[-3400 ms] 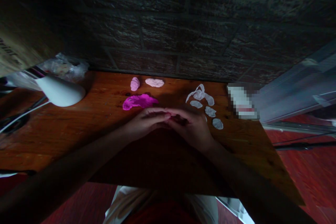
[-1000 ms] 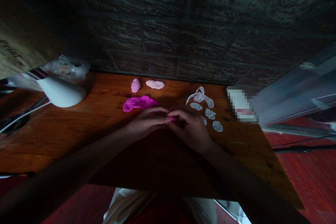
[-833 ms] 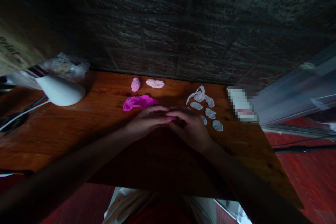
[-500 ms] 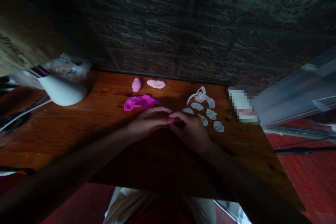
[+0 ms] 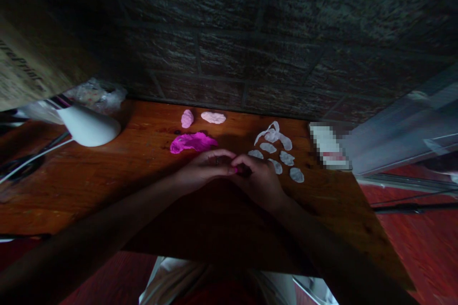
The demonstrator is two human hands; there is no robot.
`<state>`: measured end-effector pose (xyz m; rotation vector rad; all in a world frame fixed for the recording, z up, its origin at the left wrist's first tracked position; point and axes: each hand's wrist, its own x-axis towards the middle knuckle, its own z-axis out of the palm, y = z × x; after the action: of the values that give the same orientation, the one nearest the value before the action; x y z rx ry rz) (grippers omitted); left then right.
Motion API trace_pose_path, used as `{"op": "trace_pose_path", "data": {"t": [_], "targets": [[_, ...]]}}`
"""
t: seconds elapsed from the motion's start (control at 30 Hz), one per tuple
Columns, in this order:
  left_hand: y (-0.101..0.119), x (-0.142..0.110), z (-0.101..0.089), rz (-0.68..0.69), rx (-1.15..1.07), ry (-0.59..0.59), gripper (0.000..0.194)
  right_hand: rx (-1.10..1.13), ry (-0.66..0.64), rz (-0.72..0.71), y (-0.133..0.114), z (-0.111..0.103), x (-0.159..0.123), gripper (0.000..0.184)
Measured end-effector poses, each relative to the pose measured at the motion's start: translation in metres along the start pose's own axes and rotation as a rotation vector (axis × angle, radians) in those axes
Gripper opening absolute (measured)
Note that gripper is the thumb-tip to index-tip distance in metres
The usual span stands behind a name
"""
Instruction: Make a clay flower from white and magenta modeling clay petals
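Two hands' fingertips (image 5: 232,170) pinch a small magenta piece (image 5: 235,170) together.

Bare left arm (image 5: 125,214), bare right arm (image 5: 322,243), pale pants (image 5: 171,276).
The pants look white and tan with soft folds, below the wooden table (image 5: 89,171)'s near edge; dark red cloth (image 5: 211,295) shows below it too.

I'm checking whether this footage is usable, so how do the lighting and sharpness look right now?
Head view: dim overall, the wooden tabletop in deep shadow along its near side; the left hand and right hand look soft, fingertip detail hard to read; the pale object at right is pixelated.
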<state>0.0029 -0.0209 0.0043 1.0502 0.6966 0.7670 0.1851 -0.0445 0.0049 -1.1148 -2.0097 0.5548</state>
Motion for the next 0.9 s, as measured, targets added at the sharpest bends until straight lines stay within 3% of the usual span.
{"op": "trace_pose_path", "data": {"t": [0.2,0.37,0.6,0.77,0.9], "targets": [[-0.0011,-0.0001,-0.0038,-0.039,-0.067,0.006,0.023,0.078,-0.049,-0.037,0.0004,-0.0019,0.0012,0.012],[-0.0006,-0.0005,-0.0019,-0.016,-0.021,-0.001,0.023,0.079,-0.005,-0.048,0.0026,-0.0007,-0.0002,0.003],[0.0001,-0.0005,-0.0023,0.001,-0.036,-0.057,0.024,0.081,-0.06,-0.056,0.0035,-0.0005,-0.0011,0.016],[0.0012,-0.0005,-0.0028,-0.045,-0.05,-0.037,0.025,0.059,-0.034,-0.028,0.0007,-0.0022,0.0002,0.008],[0.0012,0.0004,-0.0043,-0.054,-0.127,0.003,0.025,0.059,0.059,0.046,-0.0001,-0.0055,0.0021,0.011]]}}
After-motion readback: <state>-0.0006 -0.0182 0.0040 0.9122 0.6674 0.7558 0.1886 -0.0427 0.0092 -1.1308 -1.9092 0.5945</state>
